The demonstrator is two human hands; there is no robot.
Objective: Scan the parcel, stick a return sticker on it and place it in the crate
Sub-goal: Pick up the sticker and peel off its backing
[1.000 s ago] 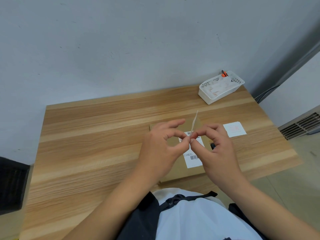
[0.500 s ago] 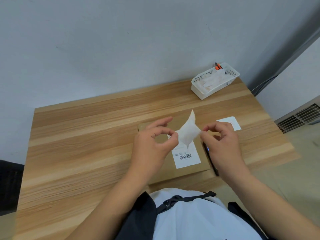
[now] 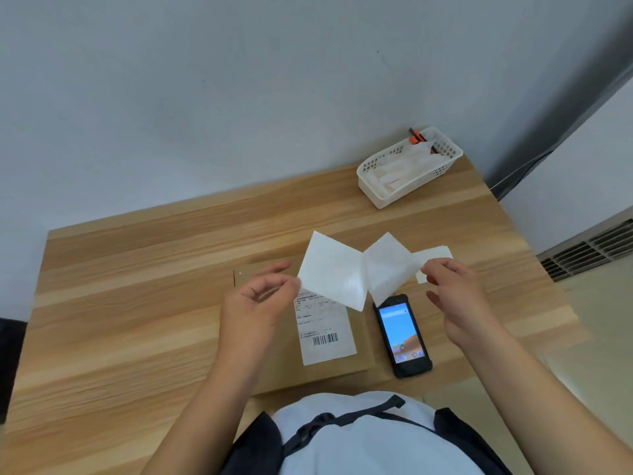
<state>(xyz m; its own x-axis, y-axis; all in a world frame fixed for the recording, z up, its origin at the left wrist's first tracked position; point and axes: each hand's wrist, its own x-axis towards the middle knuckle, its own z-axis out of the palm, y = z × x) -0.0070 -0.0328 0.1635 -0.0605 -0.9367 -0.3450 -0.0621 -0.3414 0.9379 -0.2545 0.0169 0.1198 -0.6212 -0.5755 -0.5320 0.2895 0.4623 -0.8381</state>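
Sticker (image 3: 334,269) now peeled open above parcel (image 3: 356,344)

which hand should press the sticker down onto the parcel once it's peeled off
Likely the left. The left hand pinches the larger white sheet right above the cardboard parcel. The right hand holds the other sheet off to the side, above the phone.

Both hands raised apart, left (image 3: 260,299) and right (image 3: 455,289) pinching.

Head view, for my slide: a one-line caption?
Left hand and right hand peel a sticker above the parcel.
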